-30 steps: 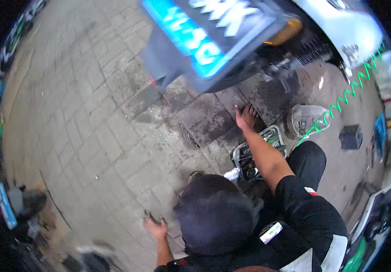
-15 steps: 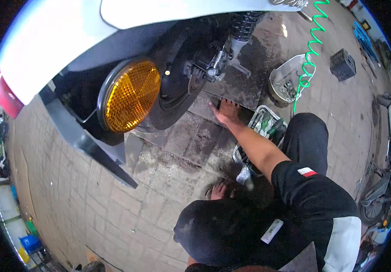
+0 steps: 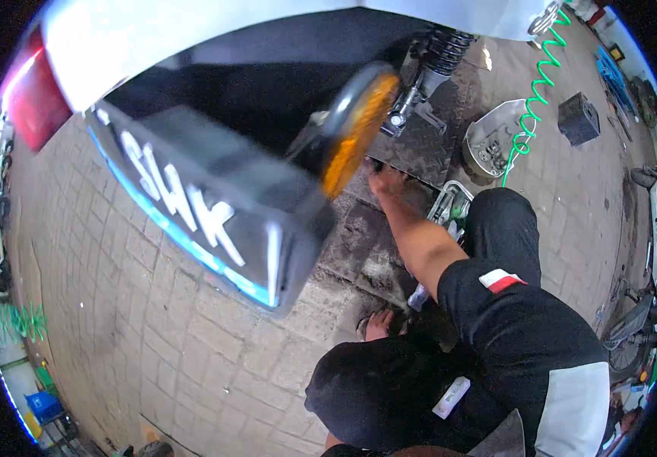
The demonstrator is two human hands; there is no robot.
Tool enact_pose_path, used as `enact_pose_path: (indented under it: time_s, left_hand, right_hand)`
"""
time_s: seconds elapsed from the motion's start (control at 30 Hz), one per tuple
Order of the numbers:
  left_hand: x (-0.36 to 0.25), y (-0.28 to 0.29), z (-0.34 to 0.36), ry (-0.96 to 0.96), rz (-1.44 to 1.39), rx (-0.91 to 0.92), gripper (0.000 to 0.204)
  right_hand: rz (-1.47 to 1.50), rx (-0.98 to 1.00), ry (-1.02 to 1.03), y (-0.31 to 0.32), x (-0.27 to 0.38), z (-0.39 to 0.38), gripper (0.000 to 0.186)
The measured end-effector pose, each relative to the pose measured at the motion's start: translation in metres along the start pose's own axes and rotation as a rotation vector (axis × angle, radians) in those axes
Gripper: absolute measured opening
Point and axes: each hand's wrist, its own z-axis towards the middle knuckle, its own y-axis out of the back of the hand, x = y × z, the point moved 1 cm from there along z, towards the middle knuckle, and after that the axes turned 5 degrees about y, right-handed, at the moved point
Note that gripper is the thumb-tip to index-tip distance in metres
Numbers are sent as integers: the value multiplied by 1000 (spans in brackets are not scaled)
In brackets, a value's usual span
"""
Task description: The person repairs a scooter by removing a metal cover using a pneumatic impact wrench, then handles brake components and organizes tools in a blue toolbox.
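1. Motorcycle (image 3: 267, 84). I see its rear end ahead of and to the left of the right hand (image 3: 387, 181); this is the item being worked beside. Hazard: in my judgement, any roll or tip could pinch the hand, set low beside it. Cause: loss of support; from my station I cannot see what supports it.

2. Dark floor plate (image 3: 420, 156). Its near edge lies at the hand. If the plate shifts or lifts, I judge that fingers could be scraped or trapped.

3. Number-plate bracket (image 3: 260, 171) and round amber reflector (image 3: 362, 133). Both overhang to the left of the hand. A quick upward withdrawal could strike the reflector.

4. Green coiled hose (image 3: 506, 171). Runs right of the hand, by the bucket; I cannot tell whether they touch. A snag could tip the bucket.

5. Pale plastic bucket (image 3: 496, 122). Stands right of the hand. Contents: loose metal parts (image 3: 493, 152), too small to identify.

6. Metal-rimmed tool tray (image 3: 451, 186). Lies right of the hand, nearer the knee, which partly hides it. Contents: metallic tools, types unclear.

7. Hand state. Right: blurred; I cannot tell whether the fingers are apart, together or clamped on anything. Left: outside my view.
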Motion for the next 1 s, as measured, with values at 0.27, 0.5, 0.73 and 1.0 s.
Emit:
enact_pose_path:
  time_s: [0.27,0.5,0.73,1.0]
  left_hand:
    - [-46,42,7,-147,-28,-233,45]
    - [-49,48,14,-261,-117,-216,41]
    - [-38,44,11,-228,-28,-213,49]
    - [-61,56,14,-177,-92,-119,48]
  right_hand:
    - [-39,-102,-25,-1,10,4,93]
    - [-76,-63,92,10,-1,2,98]
    - [-187,464,231,36,31,-12,102]
    - [-248,-154,335,-7,22,10,94]
